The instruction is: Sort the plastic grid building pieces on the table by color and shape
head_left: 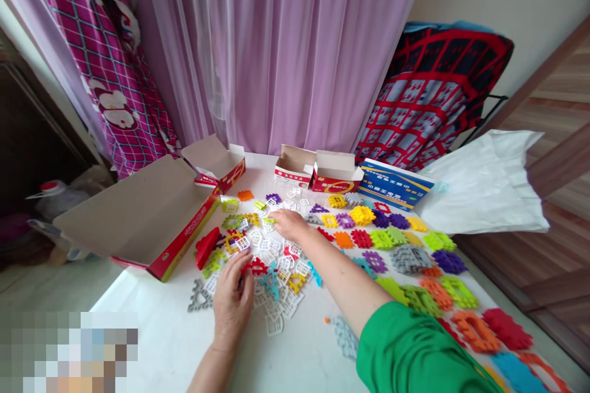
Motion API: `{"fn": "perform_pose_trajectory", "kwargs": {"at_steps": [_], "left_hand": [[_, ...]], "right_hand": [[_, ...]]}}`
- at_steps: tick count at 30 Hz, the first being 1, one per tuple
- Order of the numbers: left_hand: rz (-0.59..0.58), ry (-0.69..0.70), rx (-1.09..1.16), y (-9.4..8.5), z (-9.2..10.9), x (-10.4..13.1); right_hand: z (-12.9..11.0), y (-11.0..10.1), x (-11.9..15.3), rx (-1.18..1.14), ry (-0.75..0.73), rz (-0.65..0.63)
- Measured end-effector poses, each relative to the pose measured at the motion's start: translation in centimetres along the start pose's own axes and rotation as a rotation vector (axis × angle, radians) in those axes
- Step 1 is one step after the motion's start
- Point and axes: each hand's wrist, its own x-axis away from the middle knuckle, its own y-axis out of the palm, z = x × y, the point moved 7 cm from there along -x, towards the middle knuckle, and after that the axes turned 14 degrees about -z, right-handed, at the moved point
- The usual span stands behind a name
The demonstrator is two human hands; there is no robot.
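Note:
My right hand (289, 225) reaches over the far part of a loose pile, fingertips pinched on a small lime-green plastic piece (270, 220). Nearer to me, my left hand (234, 285) lies at the pile's left side, fingers stretched forward and thumb apart. A white window-lattice piece (242, 243) is close to its fingertips; whether they touch it I cannot tell. White lattice pieces (275, 323) are spread between and around both hands. Mixed among them are a red piece (256, 266), a yellow piece (296, 283) and a grey notched piece (199, 296).
Sorted stacks of coloured interlocking pieces (412, 260) run down the table's right side. A large open carton (152, 221) stands at left. Small open boxes (338, 173) and a blue box (395, 185) line the back. A white bag (479, 187) lies at the right edge.

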Motion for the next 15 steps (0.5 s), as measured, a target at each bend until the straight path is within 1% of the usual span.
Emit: {"fn": "perform_pose_trajectory", "kwargs": {"at_steps": [2, 4, 6, 8, 9, 11, 13, 15], "left_hand": [[-0.002, -0.019, 0.028, 0.1, -0.1, 0.0], [-0.010, -0.044, 0.063, 0.2, -0.1, 0.0], [-0.026, -0.100, 0.126, 0.4, -0.2, 0.0], [-0.057, -0.191, 0.222, 0.8, -0.4, 0.0], [-0.075, -0.243, 0.285, 1.1, -0.6, 0.0], [-0.113, -0.338, 0.439, 1.6, -0.7, 0.1], [-0.148, -0.425, 0.610, 2.2, -0.8, 0.1], [-0.199, -0.514, 0.753, 2.8, -0.7, 0.2]], "right_hand": [[1.1, -0.5, 0.5, -0.152, 0.090, 0.060], [1.9, -0.5, 1.6, -0.430, 0.131, 0.084], [1.8, 0.2, 2.8, -0.757, 0.076, 0.035], [0.9, 1.1, 4.2, -0.993, -0.010, -0.063], [0.4, 1.4, 4.9, -1.059, -0.041, -0.117], [-0.7, 2.1, 6.3, -1.114, -0.091, -0.209], [-1.7, 2.6, 7.3, -1.115, -0.140, -0.274], [-2.5, 3.0, 7.8, -1.093, -0.170, -0.312]]}}
